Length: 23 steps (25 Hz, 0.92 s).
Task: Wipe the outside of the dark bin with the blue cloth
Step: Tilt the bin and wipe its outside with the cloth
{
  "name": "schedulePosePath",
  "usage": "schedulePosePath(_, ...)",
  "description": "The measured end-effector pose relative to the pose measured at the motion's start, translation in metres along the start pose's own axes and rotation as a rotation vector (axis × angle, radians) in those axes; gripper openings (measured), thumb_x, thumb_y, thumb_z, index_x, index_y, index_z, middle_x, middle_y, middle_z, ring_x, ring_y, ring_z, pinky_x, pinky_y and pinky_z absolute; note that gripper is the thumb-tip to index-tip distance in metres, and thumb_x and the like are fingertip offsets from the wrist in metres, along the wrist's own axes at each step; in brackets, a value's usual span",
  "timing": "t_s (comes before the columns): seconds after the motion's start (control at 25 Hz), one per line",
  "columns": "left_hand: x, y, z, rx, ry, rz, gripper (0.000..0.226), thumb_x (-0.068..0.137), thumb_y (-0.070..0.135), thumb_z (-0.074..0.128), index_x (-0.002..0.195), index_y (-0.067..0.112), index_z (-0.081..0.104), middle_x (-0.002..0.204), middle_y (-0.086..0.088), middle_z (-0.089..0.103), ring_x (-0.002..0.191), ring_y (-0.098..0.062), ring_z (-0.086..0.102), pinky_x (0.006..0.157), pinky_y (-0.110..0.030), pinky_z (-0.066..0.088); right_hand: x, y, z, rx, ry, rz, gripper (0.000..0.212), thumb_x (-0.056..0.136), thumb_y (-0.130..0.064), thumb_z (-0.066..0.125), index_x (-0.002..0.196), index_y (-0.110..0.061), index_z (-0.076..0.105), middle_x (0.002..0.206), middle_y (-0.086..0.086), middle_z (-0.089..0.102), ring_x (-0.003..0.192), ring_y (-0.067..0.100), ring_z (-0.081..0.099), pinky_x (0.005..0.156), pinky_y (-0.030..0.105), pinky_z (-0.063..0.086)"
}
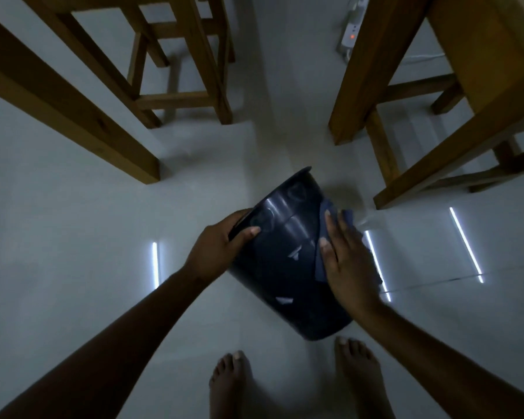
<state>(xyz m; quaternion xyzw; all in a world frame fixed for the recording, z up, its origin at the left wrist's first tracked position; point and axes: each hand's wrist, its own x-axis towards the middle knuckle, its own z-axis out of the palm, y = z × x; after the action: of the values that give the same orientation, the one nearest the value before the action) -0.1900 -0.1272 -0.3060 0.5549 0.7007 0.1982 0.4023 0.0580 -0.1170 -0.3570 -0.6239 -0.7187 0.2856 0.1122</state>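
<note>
The dark bin [285, 252] is tilted above the floor in the middle of the view, its rim turned to the upper left and its base toward my feet. My left hand [221, 246] grips the rim on the left side, thumb over the outer wall. My right hand [348, 261] lies flat on the right side of the bin, pressing the blue cloth [321, 264] against the outer wall. Most of the cloth is hidden under the palm; its edges show beside the fingers.
Wooden table and stool legs stand at the upper left [73, 95] and upper right [366, 74]. A white power strip [353, 28] lies on the floor at the back. My bare feet [233, 385] stand just below the bin on the glossy pale floor.
</note>
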Motion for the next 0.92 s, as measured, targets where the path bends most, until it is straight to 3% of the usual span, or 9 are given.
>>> schedulePosePath(0.08,0.011,0.012,0.007,0.045,0.072,0.06,0.039,0.093,0.047,0.053,0.131,0.037,0.052,0.12,0.01,0.069,0.102,-0.01,0.067,0.088,-0.024,0.053,-0.034,-0.019,0.014,-0.168,-0.007,-0.185,0.056,0.099,-0.051,0.014,0.153,-0.035,0.008,0.163,0.001,0.011,0.148,0.033,0.01,0.113,0.059,0.023)
schedulePosePath(0.16,0.024,0.025,0.01,0.091,0.093,0.137,0.039,0.095,0.047,0.05,0.132,0.035,0.051,0.113,0.011,0.071,0.085,-0.005,0.067,0.081,-0.019,0.053,-0.019,-0.024,0.014,-0.247,-0.049,-0.415,0.055,0.099,-0.047,0.019,0.153,-0.035,0.011,0.163,0.001,0.01,0.149,0.032,0.004,0.115,0.058,0.018)
schedulePosePath(0.24,0.027,0.031,0.008,0.095,0.075,0.118,0.039,0.096,0.045,0.049,0.133,0.033,0.05,0.1,0.01,0.07,0.066,0.0,0.058,0.071,-0.013,0.048,0.014,-0.016,0.0,-0.179,-0.068,-0.321,0.056,0.099,-0.045,0.019,0.153,-0.032,0.012,0.163,0.003,0.012,0.148,0.03,0.012,0.113,0.055,0.028)
schedulePosePath(0.36,0.02,0.025,0.009,0.086,0.072,0.061,0.037,0.096,0.045,0.049,0.131,0.035,0.051,0.101,0.005,0.072,0.069,-0.003,0.057,0.074,-0.017,0.048,-0.002,0.002,-0.001,-0.111,-0.024,-0.086,0.059,0.098,-0.049,0.011,0.154,-0.028,0.01,0.162,0.007,0.015,0.145,0.035,0.022,0.105,0.058,0.038)
schedulePosePath(0.52,0.031,0.03,0.013,0.13,0.096,0.136,0.037,0.096,0.045,0.049,0.132,0.033,0.052,0.109,0.006,0.072,0.078,-0.009,0.066,0.075,-0.015,0.047,-0.033,-0.017,0.02,-0.379,-0.065,-0.467,0.06,0.098,-0.041,0.023,0.153,-0.033,0.003,0.163,0.003,0.006,0.148,0.034,0.001,0.114,0.059,0.014)
schedulePosePath(0.64,0.029,0.021,0.006,0.08,0.013,0.13,0.039,0.096,0.045,0.049,0.131,0.031,0.052,0.117,0.008,0.069,0.095,-0.006,0.065,0.078,-0.008,0.045,0.02,-0.015,0.001,-0.222,-0.03,-0.307,0.058,0.099,-0.042,0.021,0.153,-0.031,0.007,0.163,0.002,0.003,0.149,0.028,0.004,0.116,0.051,0.016)
schedulePosePath(0.76,0.014,0.011,0.007,0.082,0.019,0.047,0.028,0.095,0.047,0.048,0.112,0.027,0.058,0.101,0.006,0.072,0.092,-0.013,0.068,0.069,-0.012,0.047,0.021,0.013,-0.013,0.009,-0.014,-0.075,0.06,0.098,-0.05,0.01,0.153,-0.029,0.012,0.163,0.003,0.012,0.146,0.028,0.021,0.112,0.047,0.028)
schedulePosePath(0.84,0.019,0.018,0.012,0.132,0.113,0.066,0.025,0.095,0.048,0.048,0.109,0.029,0.058,0.098,0.007,0.072,0.086,-0.012,0.067,0.068,-0.017,0.05,-0.015,0.008,0.0,-0.102,-0.008,-0.117,0.06,0.098,-0.05,0.003,0.153,-0.027,0.012,0.162,0.007,0.015,0.146,0.031,0.017,0.111,0.054,0.03)
schedulePosePath(0.92,0.031,0.029,0.014,0.187,0.153,0.139,0.027,0.095,0.048,0.048,0.112,0.03,0.058,0.1,0.006,0.073,0.086,-0.012,0.068,0.073,-0.026,0.054,-0.035,-0.004,0.014,-0.231,-0.038,-0.298,0.056,0.1,-0.045,0.007,0.154,-0.03,0.009,0.163,0.006,0.011,0.148,0.034,0.006,0.113,0.058,0.021)
